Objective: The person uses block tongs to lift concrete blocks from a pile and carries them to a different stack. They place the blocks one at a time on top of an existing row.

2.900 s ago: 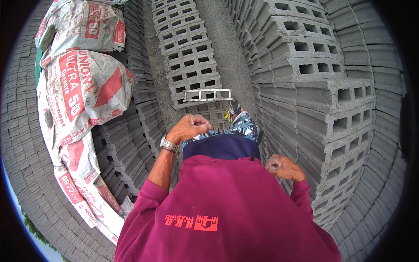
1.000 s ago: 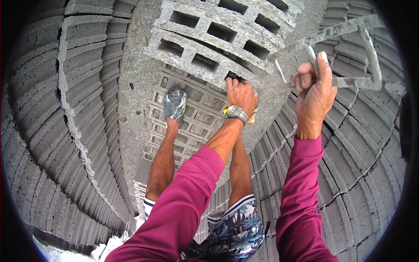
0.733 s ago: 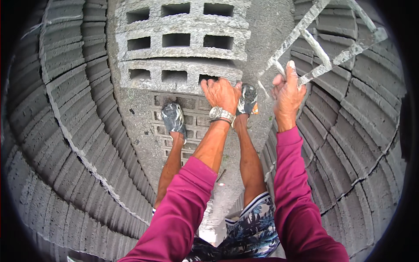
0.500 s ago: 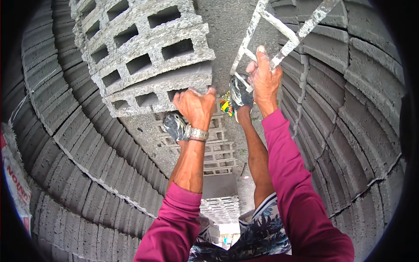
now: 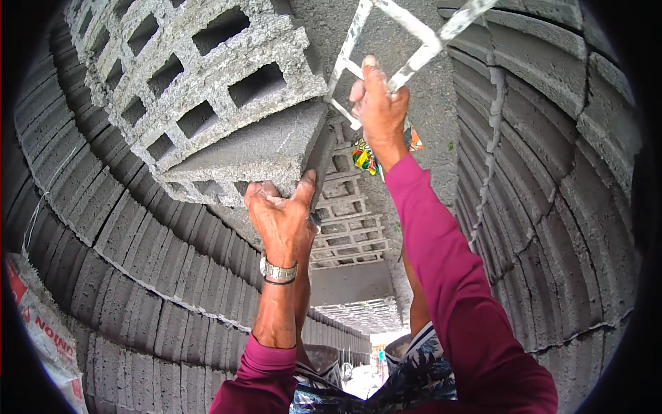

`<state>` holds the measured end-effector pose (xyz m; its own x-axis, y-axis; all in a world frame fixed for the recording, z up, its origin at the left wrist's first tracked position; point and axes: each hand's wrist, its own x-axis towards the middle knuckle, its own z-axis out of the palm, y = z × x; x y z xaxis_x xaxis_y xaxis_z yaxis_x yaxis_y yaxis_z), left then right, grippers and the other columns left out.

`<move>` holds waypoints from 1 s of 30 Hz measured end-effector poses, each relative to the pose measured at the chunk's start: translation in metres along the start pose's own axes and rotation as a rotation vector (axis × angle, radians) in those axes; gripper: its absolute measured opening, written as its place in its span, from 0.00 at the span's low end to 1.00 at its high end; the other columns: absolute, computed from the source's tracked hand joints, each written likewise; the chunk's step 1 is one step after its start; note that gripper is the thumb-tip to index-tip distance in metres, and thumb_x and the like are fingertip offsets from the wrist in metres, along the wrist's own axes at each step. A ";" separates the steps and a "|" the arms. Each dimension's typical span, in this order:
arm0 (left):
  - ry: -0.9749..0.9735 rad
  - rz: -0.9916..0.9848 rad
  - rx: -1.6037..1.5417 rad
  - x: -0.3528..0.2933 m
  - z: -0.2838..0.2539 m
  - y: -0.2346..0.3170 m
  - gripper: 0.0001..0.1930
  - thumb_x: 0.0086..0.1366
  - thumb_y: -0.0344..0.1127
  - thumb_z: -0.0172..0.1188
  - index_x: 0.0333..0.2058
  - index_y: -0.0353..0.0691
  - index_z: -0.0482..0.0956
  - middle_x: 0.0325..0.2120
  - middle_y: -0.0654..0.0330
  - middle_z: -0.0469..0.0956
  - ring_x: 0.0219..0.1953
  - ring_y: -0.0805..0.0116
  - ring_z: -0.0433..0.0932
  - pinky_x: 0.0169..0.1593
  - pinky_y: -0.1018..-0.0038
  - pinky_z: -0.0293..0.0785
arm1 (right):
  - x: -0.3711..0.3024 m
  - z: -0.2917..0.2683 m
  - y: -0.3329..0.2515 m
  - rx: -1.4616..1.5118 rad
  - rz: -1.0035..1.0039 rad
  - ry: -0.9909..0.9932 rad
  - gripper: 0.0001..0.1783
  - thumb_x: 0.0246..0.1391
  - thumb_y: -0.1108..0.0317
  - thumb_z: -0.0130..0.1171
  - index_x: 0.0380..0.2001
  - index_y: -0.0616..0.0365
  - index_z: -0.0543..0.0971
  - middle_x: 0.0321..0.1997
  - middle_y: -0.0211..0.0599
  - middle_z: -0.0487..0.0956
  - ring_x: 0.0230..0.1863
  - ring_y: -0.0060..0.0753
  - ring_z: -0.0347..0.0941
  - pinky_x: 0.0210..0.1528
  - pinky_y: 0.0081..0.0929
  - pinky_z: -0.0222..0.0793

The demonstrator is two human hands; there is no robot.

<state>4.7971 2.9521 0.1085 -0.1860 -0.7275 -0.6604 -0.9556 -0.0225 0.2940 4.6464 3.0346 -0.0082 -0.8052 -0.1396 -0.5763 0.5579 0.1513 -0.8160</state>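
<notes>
My left hand [image 5: 279, 217] has its fingers hooked into the front edge of a grey concrete hollow block [image 5: 255, 141]. The block is tilted, its near side lower, and its flat upper face shows below the stack of hollow blocks [image 5: 165, 90]. In my right hand [image 5: 383, 110] is a white, paint-worn metal frame [image 5: 415, 65] made of welded bars. My fingers wrap round one bar, with the thumb laid along it. The frame's lower end hangs just right of the stack, apart from the tilted block. Its upper end runs out of view.
Tall walls of stacked blocks curve up on the left [image 5: 172, 255] and right [image 5: 538, 159]. More hollow blocks [image 5: 348, 238] lie between my legs. A colourful wrapper [image 5: 365, 157] rests on the rough ground. A printed sack [image 5: 45, 331] sits at the far left.
The lowest block in front has tipped outward from the stack with my left hand, which moved left and down. My right hand and the metal frame shifted left and slightly up.
</notes>
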 end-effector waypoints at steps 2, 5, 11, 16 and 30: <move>0.011 0.064 0.035 0.002 0.005 -0.013 0.31 0.46 0.45 0.77 0.13 0.34 0.61 0.20 0.50 0.64 0.31 0.51 0.64 0.40 0.55 0.62 | 0.003 0.001 0.009 -0.046 0.087 0.007 0.22 0.62 0.52 0.58 0.20 0.58 0.76 0.15 0.28 0.72 0.15 0.20 0.64 0.19 0.23 0.59; 0.043 0.106 0.049 -0.001 0.006 -0.029 0.30 0.45 0.46 0.77 0.13 0.33 0.63 0.17 0.49 0.66 0.34 0.46 0.67 0.49 0.53 0.62 | 0.006 -0.004 -0.003 -0.059 0.062 -0.036 0.19 0.61 0.54 0.59 0.23 0.56 0.76 0.16 0.27 0.71 0.14 0.18 0.62 0.16 0.20 0.56; 0.057 0.108 0.067 0.000 0.001 -0.022 0.30 0.45 0.46 0.76 0.12 0.34 0.62 0.17 0.49 0.65 0.35 0.47 0.67 0.51 0.55 0.63 | -0.003 -0.001 -0.027 0.029 0.057 -0.042 0.18 0.62 0.55 0.58 0.22 0.54 0.76 0.14 0.25 0.69 0.12 0.17 0.61 0.16 0.19 0.56; 0.026 0.146 0.084 -0.003 0.007 -0.028 0.30 0.46 0.46 0.76 0.12 0.35 0.61 0.17 0.50 0.64 0.34 0.47 0.66 0.52 0.55 0.63 | -0.003 -0.002 0.027 -0.048 0.118 -0.035 0.24 0.62 0.52 0.57 0.19 0.59 0.75 0.14 0.30 0.72 0.14 0.22 0.65 0.20 0.25 0.60; 0.060 0.185 0.047 -0.003 0.011 -0.019 0.28 0.46 0.46 0.75 0.11 0.34 0.64 0.13 0.53 0.63 0.25 0.49 0.64 0.55 0.59 0.62 | 0.005 -0.004 0.028 -0.290 -0.077 -0.024 0.31 0.62 0.45 0.55 0.14 0.59 0.75 0.13 0.28 0.71 0.17 0.24 0.66 0.23 0.28 0.61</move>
<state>4.8128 2.9618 0.0973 -0.3467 -0.7560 -0.5552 -0.9162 0.1461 0.3732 4.6569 3.0422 -0.0343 -0.8360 -0.1843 -0.5168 0.4117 0.4120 -0.8129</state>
